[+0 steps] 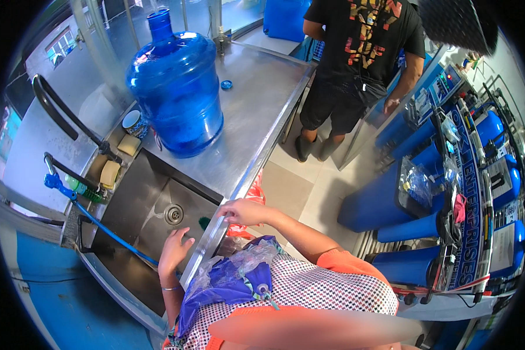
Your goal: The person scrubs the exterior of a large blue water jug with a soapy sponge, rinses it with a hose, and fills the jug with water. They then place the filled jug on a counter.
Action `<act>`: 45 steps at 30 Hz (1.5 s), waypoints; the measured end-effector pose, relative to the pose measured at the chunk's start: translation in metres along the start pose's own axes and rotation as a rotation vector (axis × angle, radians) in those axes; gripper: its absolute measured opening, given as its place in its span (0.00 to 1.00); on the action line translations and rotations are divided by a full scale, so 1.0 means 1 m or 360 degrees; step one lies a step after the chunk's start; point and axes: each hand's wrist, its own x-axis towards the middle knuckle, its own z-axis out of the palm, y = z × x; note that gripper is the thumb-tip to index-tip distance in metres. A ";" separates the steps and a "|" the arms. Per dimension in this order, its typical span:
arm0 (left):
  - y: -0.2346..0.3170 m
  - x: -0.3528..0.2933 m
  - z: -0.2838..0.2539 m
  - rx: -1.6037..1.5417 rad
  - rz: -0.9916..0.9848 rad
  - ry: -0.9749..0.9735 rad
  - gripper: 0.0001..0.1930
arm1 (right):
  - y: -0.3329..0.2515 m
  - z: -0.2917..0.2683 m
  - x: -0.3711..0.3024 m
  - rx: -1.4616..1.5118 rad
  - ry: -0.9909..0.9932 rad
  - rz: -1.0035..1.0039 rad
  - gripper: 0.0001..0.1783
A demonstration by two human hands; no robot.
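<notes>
My left hand (175,252) is over the sink (135,233), its fingers apart and nothing in them. A bracelet circles that wrist. My right hand (243,212) rests on the metal front rim of the sink, fingers bent over the edge, with no object visible in it. A dark green scrubber (204,222) lies in the sink between my hands, near the rim. On the steel counter (262,79) beyond the sink stands a large blue water jug (178,96), upright and uncapped. A small blue cap (226,85) lies to its right.
A black faucet (55,108) and a blue hose (108,226) reach in from the left. Sponges (110,174) and a patterned cup (134,123) line the sink's back edge. A person (356,64) stands beyond the counter. Blue filter housings (411,227) fill the right side.
</notes>
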 end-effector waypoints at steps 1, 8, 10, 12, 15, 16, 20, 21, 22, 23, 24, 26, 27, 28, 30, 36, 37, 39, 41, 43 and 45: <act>-0.004 -0.003 0.000 -0.0007 0.0026 0.0016 0.22 | -0.008 0.004 0.007 -0.0027 -0.0046 -0.0001 0.16; -0.028 -0.031 -0.010 -0.0074 -0.0148 0.0100 0.22 | -0.029 0.031 0.036 -0.0235 -0.0317 -0.0025 0.17; -0.033 -0.038 -0.013 -0.0078 -0.0173 0.0164 0.22 | -0.030 0.040 0.039 -0.0251 -0.0362 0.0002 0.17; -0.037 -0.044 -0.016 -0.0119 -0.0135 0.0165 0.22 | -0.030 0.047 0.040 -0.0284 -0.0352 -0.0003 0.17; -0.046 -0.050 -0.016 -0.0098 -0.0098 0.0152 0.22 | -0.033 0.056 0.041 -0.0317 -0.0362 0.0002 0.17; -0.049 -0.050 -0.016 -0.0082 -0.0066 0.0162 0.22 | -0.034 0.058 0.042 -0.0329 -0.0361 0.0002 0.17; -0.055 -0.051 -0.022 -0.0047 0.0021 0.0241 0.21 | -0.045 0.064 0.045 -0.0314 -0.0364 0.0011 0.16; -0.054 -0.050 -0.030 -0.0007 0.0079 0.0323 0.21 | -0.049 0.064 0.047 -0.0301 -0.0382 0.0033 0.16; -0.052 -0.049 -0.041 0.0047 0.0042 0.0349 0.21 | -0.052 0.064 0.050 -0.0288 -0.0404 0.0050 0.15; -0.050 -0.048 -0.056 -0.0298 0.0176 0.0656 0.21 | -0.056 0.064 0.055 -0.0218 -0.0418 0.0030 0.16; -0.047 -0.046 -0.076 -0.0688 0.0138 0.0881 0.22 | -0.060 0.063 0.060 -0.0139 -0.0443 0.0005 0.16; -0.043 -0.044 -0.134 0.0094 0.0431 0.1568 0.20 | -0.072 0.063 0.076 0.0004 -0.0521 -0.0035 0.16; -0.041 -0.040 -0.161 -0.0196 0.0483 0.1890 0.19 | -0.079 0.065 0.087 0.0141 -0.0540 -0.0013 0.15; -0.040 -0.037 -0.188 -0.0120 0.0603 0.2120 0.19 | -0.087 0.063 0.098 0.0200 -0.0559 -0.0089 0.15; -0.042 -0.029 -0.239 0.0449 0.0662 0.2278 0.21 | -0.106 0.066 0.128 0.0802 -0.0719 0.0131 0.16; -0.049 0.022 -0.297 0.0159 0.1181 0.1662 0.18 | -0.158 0.077 0.238 0.1604 -0.0321 0.0372 0.17; -0.046 0.027 -0.299 0.0148 0.1229 0.1670 0.17 | -0.162 0.079 0.253 0.1719 -0.0314 0.0345 0.18; -0.039 0.032 -0.303 0.0241 0.1085 0.1683 0.15 | -0.166 0.087 0.281 0.1870 -0.0188 0.0422 0.18; -0.031 0.034 -0.308 0.0483 0.0747 0.1725 0.13 | -0.169 0.095 0.308 0.1884 -0.0125 0.0425 0.18; -0.025 0.040 -0.313 0.0830 0.0490 0.1981 0.12 | -0.171 0.100 0.331 0.1851 -0.0038 0.0354 0.17; -0.027 0.047 -0.316 0.0493 0.0572 0.2099 0.12 | -0.176 0.101 0.348 0.1870 0.0092 0.0378 0.17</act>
